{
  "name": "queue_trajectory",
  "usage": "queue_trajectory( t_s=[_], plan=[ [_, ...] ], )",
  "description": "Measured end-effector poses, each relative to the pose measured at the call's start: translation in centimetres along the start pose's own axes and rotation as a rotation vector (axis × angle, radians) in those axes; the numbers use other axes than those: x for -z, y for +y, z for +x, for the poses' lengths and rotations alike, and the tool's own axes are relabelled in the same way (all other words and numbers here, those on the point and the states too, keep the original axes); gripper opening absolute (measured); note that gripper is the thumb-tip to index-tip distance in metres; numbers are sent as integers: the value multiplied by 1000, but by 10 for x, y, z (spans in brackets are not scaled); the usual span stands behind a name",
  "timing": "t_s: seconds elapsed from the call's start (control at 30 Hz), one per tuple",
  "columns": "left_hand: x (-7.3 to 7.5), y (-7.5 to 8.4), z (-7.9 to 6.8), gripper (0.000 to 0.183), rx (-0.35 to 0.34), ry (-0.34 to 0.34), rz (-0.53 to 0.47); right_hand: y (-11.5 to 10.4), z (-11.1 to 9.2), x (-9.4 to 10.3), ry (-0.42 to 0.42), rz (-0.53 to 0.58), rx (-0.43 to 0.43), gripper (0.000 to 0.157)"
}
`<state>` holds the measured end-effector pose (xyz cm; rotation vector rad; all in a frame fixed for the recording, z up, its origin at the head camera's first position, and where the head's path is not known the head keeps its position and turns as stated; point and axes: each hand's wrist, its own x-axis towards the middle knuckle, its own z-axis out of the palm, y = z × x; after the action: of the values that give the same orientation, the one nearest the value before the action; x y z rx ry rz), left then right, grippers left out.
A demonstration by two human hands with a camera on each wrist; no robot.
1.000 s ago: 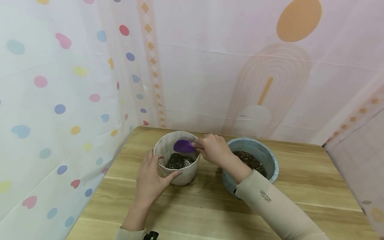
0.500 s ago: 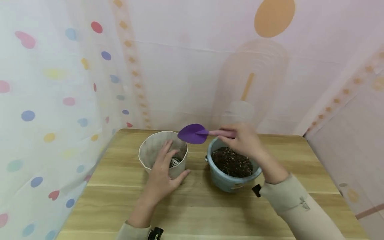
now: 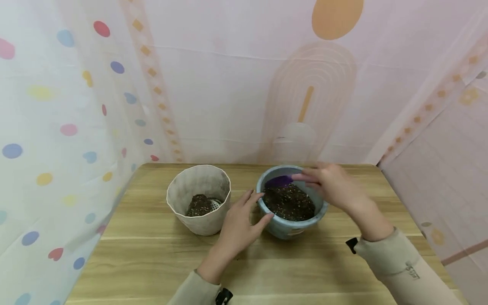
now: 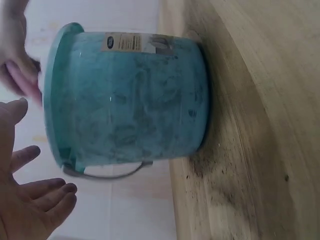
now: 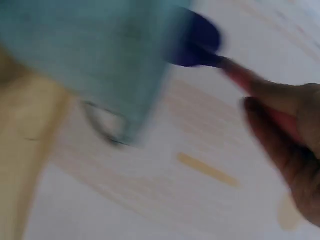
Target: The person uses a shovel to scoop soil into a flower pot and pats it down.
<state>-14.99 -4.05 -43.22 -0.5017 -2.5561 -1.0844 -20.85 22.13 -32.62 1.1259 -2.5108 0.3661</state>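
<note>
My right hand (image 3: pixel 337 186) grips the pink handle of a small trowel (image 3: pixel 279 181), whose purple blade dips inside the blue bucket (image 3: pixel 287 231) over dark soil (image 3: pixel 291 205). In the right wrist view the blurred trowel (image 5: pixel 200 42) points at the bucket's mouth. Fingers spread, my left hand (image 3: pixel 239 222) is at the near left of the bucket rim; the left wrist view has its fingertips just off that rim. To the left stands a whitish planter pot (image 3: pixel 203 224) with a mound of soil (image 3: pixel 199 205) and a white grid bottom partly showing.
Both containers stand on a wooden table (image 3: pixel 152 258), the pot left and the bucket right. A wire handle (image 4: pixel 110 176) hangs from the bucket. Soil crumbs (image 4: pixel 200 170) lie beside its base. A patterned curtain (image 3: pixel 221 93) closes off the back and sides.
The trowel has moved right, out of the pot and into the bucket, still in my right hand. My left hand has left the pot and come to the bucket's rim.
</note>
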Motion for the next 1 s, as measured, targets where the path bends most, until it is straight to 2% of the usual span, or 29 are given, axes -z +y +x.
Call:
queue_trajectory(
  t_s=[0.07, 0.13, 0.23, 0.3, 0.37, 0.5, 0.6, 0.7, 0.8, 0.93, 0.97, 1.0],
  plan=[
    [-2, 2, 2, 57, 14, -35, 20, 3, -5, -16, 32, -3, 107, 30],
    [-3, 2, 2, 57, 26, -60, 38, 6, -12, -22, 33, 35, 176, 35],
    [-4, 2, 2, 58, 36, -80, 67, 13, -20, -14, 5, 99, 194, 37],
    [-4, 1, 2, 61, 42, -87, 68, 17, -22, -4, 17, 78, 158, 32],
    [-5, 0, 3, 62, 44, -91, 65, 21, -22, 0, 36, 4, 107, 27],
    [-7, 1, 3, 61, 56, -97, 60, 22, -23, -12, 5, -106, 41, 26],
    [-10, 4, 4, 61, 52, -110, 53, 23, -27, -16, -59, -31, 72, 22],
    [-14, 7, 6, 61, 48, -133, 41, 25, -32, -3, -98, 64, 91, 19],
    [-17, 6, 6, 62, 57, -148, 42, 27, -32, 6, -129, 18, 29, 19],
    [-16, 3, 7, 64, 62, -152, 57, 27, -32, 2, -172, -84, -65, 4],
    [-15, 3, 7, 65, 62, -152, 61, 27, -33, 1, -189, -78, -80, 4],
    [-15, 3, 7, 65, 63, -152, 66, 27, -34, 0, -205, -57, -87, 11]
  ],
)
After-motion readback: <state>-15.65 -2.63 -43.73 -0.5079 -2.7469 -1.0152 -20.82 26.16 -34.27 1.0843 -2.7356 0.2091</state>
